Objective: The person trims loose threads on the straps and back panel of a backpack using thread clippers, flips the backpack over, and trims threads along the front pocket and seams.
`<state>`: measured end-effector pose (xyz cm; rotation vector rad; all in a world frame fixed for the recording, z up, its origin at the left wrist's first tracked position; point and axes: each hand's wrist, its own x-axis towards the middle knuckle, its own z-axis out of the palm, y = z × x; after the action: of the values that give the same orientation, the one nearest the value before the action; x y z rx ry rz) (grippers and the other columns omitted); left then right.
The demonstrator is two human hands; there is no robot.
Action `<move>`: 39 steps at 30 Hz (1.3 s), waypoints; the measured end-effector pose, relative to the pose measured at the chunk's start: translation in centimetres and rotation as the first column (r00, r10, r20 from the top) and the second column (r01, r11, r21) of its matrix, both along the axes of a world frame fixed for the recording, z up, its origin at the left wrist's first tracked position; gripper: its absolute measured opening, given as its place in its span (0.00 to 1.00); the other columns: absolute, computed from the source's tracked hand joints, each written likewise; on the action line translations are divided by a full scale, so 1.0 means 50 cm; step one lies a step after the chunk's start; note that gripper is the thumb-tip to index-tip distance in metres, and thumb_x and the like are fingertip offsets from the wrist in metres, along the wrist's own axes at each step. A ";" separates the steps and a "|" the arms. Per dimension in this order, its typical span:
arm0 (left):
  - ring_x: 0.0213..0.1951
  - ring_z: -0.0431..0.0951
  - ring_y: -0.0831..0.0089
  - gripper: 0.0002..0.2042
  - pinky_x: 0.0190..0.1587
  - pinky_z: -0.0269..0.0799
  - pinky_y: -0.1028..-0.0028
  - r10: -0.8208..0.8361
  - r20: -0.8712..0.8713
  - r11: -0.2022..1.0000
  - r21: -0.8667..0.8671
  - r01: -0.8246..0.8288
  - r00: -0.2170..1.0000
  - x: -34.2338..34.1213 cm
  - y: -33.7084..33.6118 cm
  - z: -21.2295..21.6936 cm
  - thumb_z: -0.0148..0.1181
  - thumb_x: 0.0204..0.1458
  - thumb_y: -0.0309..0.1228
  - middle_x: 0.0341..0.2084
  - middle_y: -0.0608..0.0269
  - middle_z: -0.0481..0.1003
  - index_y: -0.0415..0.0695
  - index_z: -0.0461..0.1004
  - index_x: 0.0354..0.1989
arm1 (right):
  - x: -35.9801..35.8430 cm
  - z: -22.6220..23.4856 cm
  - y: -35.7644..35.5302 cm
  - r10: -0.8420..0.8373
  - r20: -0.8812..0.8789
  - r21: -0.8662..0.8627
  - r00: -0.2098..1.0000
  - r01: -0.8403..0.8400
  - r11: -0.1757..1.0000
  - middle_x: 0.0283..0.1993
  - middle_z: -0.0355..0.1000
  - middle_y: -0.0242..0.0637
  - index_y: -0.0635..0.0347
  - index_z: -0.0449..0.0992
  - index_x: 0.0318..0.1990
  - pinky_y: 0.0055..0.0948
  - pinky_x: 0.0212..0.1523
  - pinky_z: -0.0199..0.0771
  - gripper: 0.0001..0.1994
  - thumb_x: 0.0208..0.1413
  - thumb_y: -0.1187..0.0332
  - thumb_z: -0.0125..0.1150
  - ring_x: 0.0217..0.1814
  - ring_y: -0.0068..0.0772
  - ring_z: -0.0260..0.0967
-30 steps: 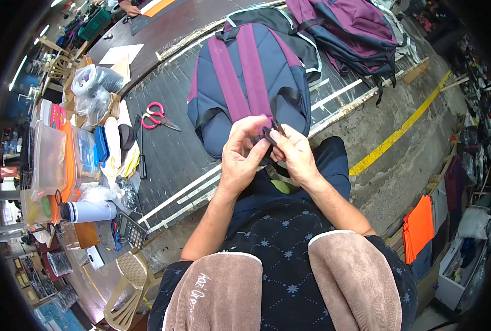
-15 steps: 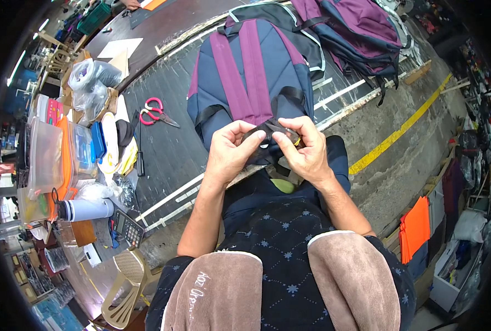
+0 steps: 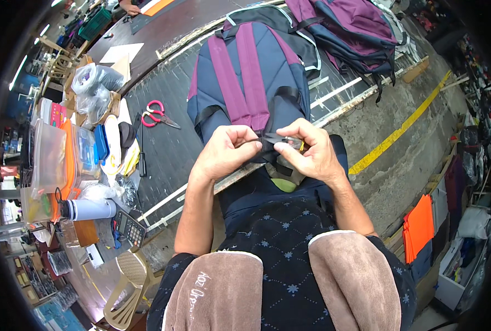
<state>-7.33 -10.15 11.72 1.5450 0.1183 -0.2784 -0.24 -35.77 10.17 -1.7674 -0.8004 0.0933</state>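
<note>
A navy and purple backpack (image 3: 223,71) lies on the dark table before me, its two purple shoulder straps (image 3: 255,77) facing up. At its near end my left hand (image 3: 223,154) is closed, thumb and fingertips pinching black webbing (image 3: 261,144). Close beside it, my right hand (image 3: 311,151) grips small thread snips (image 3: 281,139) with dark pointed blades and a bit of yellow at the handle. The blades point left, right at the webbing; whether they touch it I cannot tell.
Red-handled scissors (image 3: 155,113) lie left of the backpack. Further left are plastic boxes (image 3: 49,157), a white bottle (image 3: 89,209) and a calculator (image 3: 130,228). Another purple backpack (image 3: 361,27) sits at the far right. A co-worker's hand (image 3: 130,7) shows at the far edge.
My hands have drawn slightly apart, the left shifting a little left. The snips' blades now show plainly between them, where black material covered that spot before.
</note>
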 end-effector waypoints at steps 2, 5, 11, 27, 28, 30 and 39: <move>0.28 0.70 0.91 0.06 0.30 0.64 0.79 -0.100 -0.006 0.995 0.011 0.100 0.995 0.003 0.002 0.000 0.70 0.64 0.28 0.25 0.79 0.76 0.39 0.83 0.36 | 0.000 0.001 -0.004 0.024 -0.008 -0.026 1.000 -0.024 0.999 0.32 0.83 0.32 0.63 0.86 0.49 0.25 0.29 0.70 0.14 0.61 0.67 0.81 0.28 0.14 0.72; 0.27 0.70 0.90 0.06 0.30 0.64 0.79 -0.152 -0.006 0.988 -0.043 0.152 0.988 0.009 0.011 -0.011 0.70 0.64 0.28 0.25 0.78 0.77 0.39 0.83 0.35 | 0.000 0.004 -0.008 0.062 -0.022 -0.047 0.998 -0.063 0.997 0.31 0.82 0.31 0.62 0.86 0.49 0.25 0.28 0.69 0.13 0.61 0.67 0.80 0.26 0.15 0.69; 0.27 0.71 0.90 0.06 0.29 0.64 0.80 -0.227 -0.002 0.969 -0.096 0.226 0.974 0.019 0.017 -0.018 0.69 0.65 0.28 0.25 0.78 0.78 0.40 0.83 0.36 | -0.003 0.000 -0.006 0.133 -0.086 0.039 0.987 -0.130 0.991 0.32 0.83 0.30 0.63 0.85 0.49 0.24 0.30 0.71 0.13 0.63 0.67 0.79 0.29 0.14 0.71; 0.31 0.67 0.90 0.06 0.33 0.62 0.78 -0.353 -0.012 0.935 -0.042 0.352 0.936 0.031 0.008 0.003 0.69 0.63 0.30 0.27 0.81 0.75 0.41 0.81 0.36 | 0.006 0.000 -0.020 0.175 -0.051 -0.026 0.983 -0.177 0.984 0.31 0.82 0.32 0.64 0.85 0.48 0.26 0.32 0.73 0.11 0.64 0.68 0.78 0.31 0.17 0.74; 0.31 0.67 0.90 0.07 0.33 0.62 0.78 -0.358 -0.010 0.933 -0.046 0.357 0.934 0.032 0.008 0.002 0.69 0.63 0.30 0.27 0.81 0.75 0.41 0.81 0.35 | 0.006 0.002 -0.022 0.174 -0.051 -0.026 0.983 -0.175 0.984 0.31 0.82 0.32 0.64 0.85 0.48 0.26 0.32 0.73 0.11 0.64 0.68 0.78 0.31 0.17 0.74; 0.31 0.67 0.90 0.07 0.33 0.62 0.78 -0.359 -0.010 0.932 -0.048 0.358 0.933 0.030 0.009 -0.004 0.69 0.64 0.30 0.27 0.82 0.75 0.41 0.82 0.35 | 0.004 0.005 -0.022 0.178 -0.102 -0.021 0.979 -0.181 0.983 0.35 0.83 0.32 0.64 0.85 0.49 0.25 0.35 0.75 0.11 0.65 0.68 0.77 0.33 0.17 0.76; 0.36 0.84 0.66 0.05 0.42 0.82 0.68 0.565 0.459 0.801 -0.504 -0.323 0.686 0.036 0.092 0.022 0.65 0.70 0.23 0.38 0.57 0.83 0.45 0.79 0.51 | 0.023 -0.035 -0.048 -0.103 -0.264 0.256 0.959 0.172 0.951 0.40 0.68 0.21 0.62 0.77 0.62 0.18 0.46 0.66 0.16 0.72 0.70 0.71 0.41 0.13 0.62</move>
<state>-5.51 -5.54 12.83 1.0899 -0.0499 0.5698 0.90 -38.15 8.42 -1.5048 -0.4800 0.1014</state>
